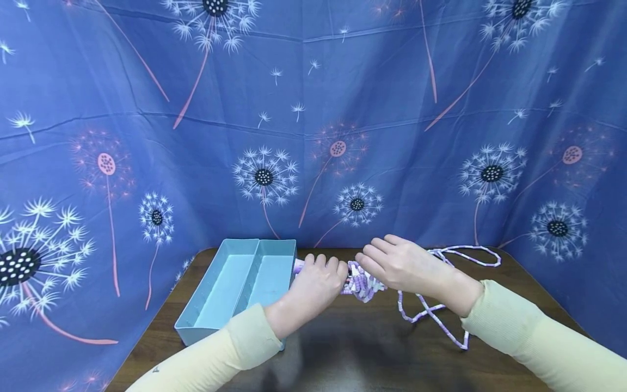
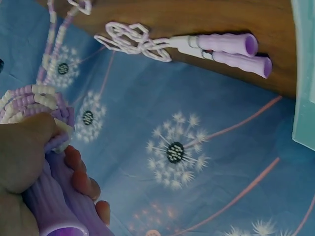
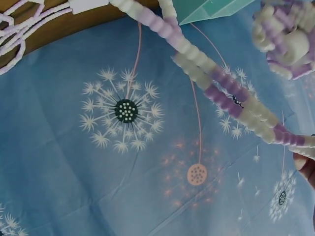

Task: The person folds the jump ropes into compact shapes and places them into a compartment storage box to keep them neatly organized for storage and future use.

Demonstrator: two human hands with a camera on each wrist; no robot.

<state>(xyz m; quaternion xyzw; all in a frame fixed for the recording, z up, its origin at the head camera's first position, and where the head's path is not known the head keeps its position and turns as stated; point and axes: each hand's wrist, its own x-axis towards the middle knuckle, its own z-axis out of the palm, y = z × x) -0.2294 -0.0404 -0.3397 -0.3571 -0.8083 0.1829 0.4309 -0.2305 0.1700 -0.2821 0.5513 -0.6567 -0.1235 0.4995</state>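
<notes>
My left hand [image 1: 318,283] grips a purple jump-rope handle [image 2: 54,216] with purple and white beaded coils [image 2: 39,98] wound above it. That coiled bundle [image 1: 362,286] sits between both hands over the brown table [image 1: 372,348]. My right hand [image 1: 397,264] reaches over the bundle. In the right wrist view two beaded strands [image 3: 226,93] run taut to a fingertip [image 3: 306,164], which seems to pinch them. Loose loops of the rope [image 1: 431,316] trail to the right on the table. Two more purple handles [image 2: 231,51] lie on the table beside the tray.
A light blue tray [image 1: 193,329] with two compartments stands at the table's left, close to my left forearm. Blue dandelion-print cloth hangs behind and on both sides. More beaded loops [image 1: 465,253] lie at the back right.
</notes>
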